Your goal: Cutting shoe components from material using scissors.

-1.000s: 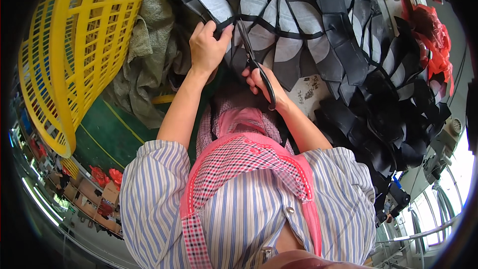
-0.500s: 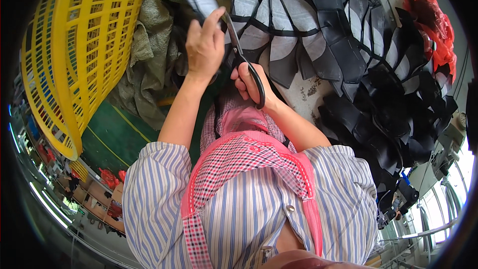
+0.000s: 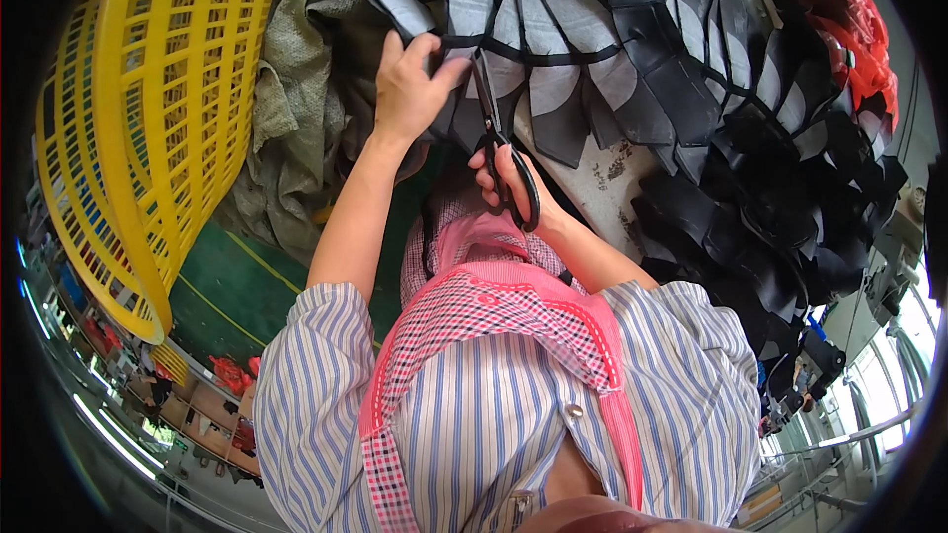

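Note:
In my right hand (image 3: 521, 176) is a pair of scissors (image 3: 488, 104) with black loop handles, its blades pointing away from me. The fingers wrap round the handles, and the blade tips reach a thin black strip (image 3: 553, 58) that links a row of black-and-grey flat pieces (image 3: 555, 99). To the left, my left hand (image 3: 408, 94) is at the lower end of a black piece with a grey patch (image 3: 397, 2). Its fingers are bent and apart from the thumb, which is blurred. Whether the fingertips touch the piece I cannot tell.
A yellow slatted plastic basket (image 3: 148, 118) stands on the left, beside a crumpled greenish woven sack (image 3: 291, 118). Many more black pieces (image 3: 750, 202) heap up at the right over a pale worn surface (image 3: 602, 183). A red plastic bag (image 3: 849, 30) lies at the far right.
My left hand has moved slightly right and down, and its thumb has swung toward the scissors. The piece above it is no longer blurred. The scissors have shifted a little right and down.

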A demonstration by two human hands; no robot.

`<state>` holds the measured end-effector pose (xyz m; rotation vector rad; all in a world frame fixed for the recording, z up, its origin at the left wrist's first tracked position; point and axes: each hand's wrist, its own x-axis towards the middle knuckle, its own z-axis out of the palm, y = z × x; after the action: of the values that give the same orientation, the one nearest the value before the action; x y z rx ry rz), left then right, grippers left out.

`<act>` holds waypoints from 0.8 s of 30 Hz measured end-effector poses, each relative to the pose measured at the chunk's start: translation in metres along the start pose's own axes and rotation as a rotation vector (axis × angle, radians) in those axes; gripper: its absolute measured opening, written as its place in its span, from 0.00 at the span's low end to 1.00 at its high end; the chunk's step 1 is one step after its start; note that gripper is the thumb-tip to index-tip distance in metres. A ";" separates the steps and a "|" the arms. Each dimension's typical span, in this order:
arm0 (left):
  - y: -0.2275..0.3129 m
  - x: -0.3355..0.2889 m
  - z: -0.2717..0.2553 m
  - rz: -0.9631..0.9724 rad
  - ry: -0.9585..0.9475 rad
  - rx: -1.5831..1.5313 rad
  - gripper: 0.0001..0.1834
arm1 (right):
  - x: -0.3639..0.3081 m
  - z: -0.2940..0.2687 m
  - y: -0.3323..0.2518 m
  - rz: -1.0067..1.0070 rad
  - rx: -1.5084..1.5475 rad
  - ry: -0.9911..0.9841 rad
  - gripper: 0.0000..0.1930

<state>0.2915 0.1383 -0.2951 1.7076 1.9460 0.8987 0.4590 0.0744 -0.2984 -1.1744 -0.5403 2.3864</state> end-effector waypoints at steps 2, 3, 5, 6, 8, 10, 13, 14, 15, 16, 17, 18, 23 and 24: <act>0.000 -0.001 0.001 0.040 0.052 0.055 0.12 | 0.004 0.004 -0.004 0.026 0.027 0.034 0.24; 0.006 -0.005 0.004 0.077 0.097 0.072 0.11 | 0.005 0.006 -0.005 0.060 0.053 0.060 0.24; 0.013 -0.012 0.009 0.077 0.120 0.123 0.10 | 0.007 0.007 -0.001 -0.030 0.012 0.054 0.24; 0.016 -0.015 0.011 0.091 0.144 0.155 0.10 | 0.008 0.009 0.000 -0.121 -0.030 0.046 0.24; 0.022 -0.017 0.008 0.069 0.117 0.160 0.13 | 0.009 0.015 -0.003 -0.104 -0.074 0.109 0.25; 0.033 -0.011 0.004 0.197 0.255 -0.071 0.25 | 0.000 0.018 -0.010 -0.035 -0.218 0.168 0.25; 0.025 -0.015 -0.006 0.261 0.064 0.074 0.26 | -0.002 0.007 0.003 -0.110 -0.328 0.173 0.28; 0.025 -0.012 -0.008 0.375 0.012 0.149 0.22 | -0.003 0.003 0.004 -0.128 -0.421 0.154 0.28; 0.027 -0.015 -0.006 0.374 0.011 0.151 0.22 | -0.003 0.003 0.004 -0.127 -0.420 0.153 0.28; 0.030 -0.019 -0.004 0.309 0.018 0.072 0.17 | -0.002 0.005 0.004 -0.150 -0.401 0.145 0.28; 0.033 -0.022 -0.003 0.244 0.026 -0.007 0.12 | -0.001 0.006 0.003 -0.173 -0.383 0.137 0.29; 0.033 -0.023 -0.003 0.245 0.022 -0.005 0.12 | -0.001 0.006 0.003 -0.173 -0.378 0.138 0.29; 0.028 -0.024 -0.007 0.213 -0.047 -0.014 0.07 | -0.005 0.004 -0.001 -0.150 -0.375 0.158 0.27; 0.028 -0.023 -0.009 0.205 -0.056 -0.030 0.08 | -0.006 0.002 -0.002 -0.166 -0.393 0.177 0.25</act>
<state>0.3097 0.1150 -0.2720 1.9196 1.7365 0.9347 0.4606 0.0724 -0.2925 -1.4235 -1.0350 2.0668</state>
